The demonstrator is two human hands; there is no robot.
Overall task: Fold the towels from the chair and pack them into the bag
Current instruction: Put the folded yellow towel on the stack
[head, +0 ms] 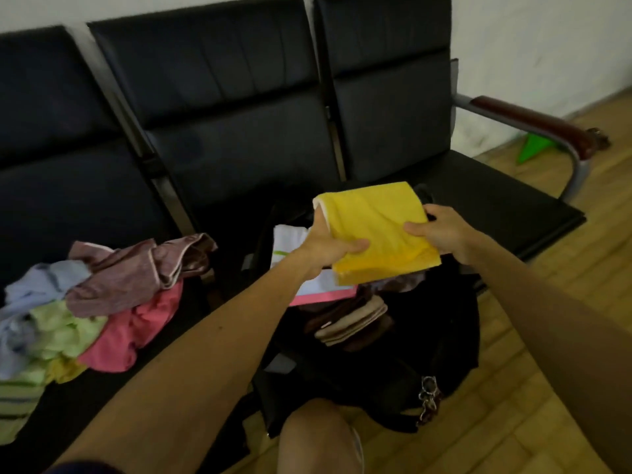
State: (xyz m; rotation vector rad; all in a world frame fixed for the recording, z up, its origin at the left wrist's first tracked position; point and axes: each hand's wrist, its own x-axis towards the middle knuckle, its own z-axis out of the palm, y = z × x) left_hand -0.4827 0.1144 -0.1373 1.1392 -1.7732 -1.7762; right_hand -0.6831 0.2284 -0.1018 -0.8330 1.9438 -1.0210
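Observation:
A folded yellow towel (372, 227) is held flat above the open black bag (427, 354). My left hand (328, 249) grips its left edge, thumb on top. My right hand (441, 230) pinches its right edge. Inside the bag lie folded towels: a white one with a pink border (321, 289) and brown and beige ones (352, 323). A loose pile of unfolded towels (102, 302) in mauve, pink, green and pale blue lies on the left seat of the black chair row (222, 97).
The bag leans against the middle seat, a metal key clip (427, 398) hanging at its front. My knee (318, 436) is just below it. The right seat has a brown armrest (533, 123). A green object (533, 148) lies on the wooden floor.

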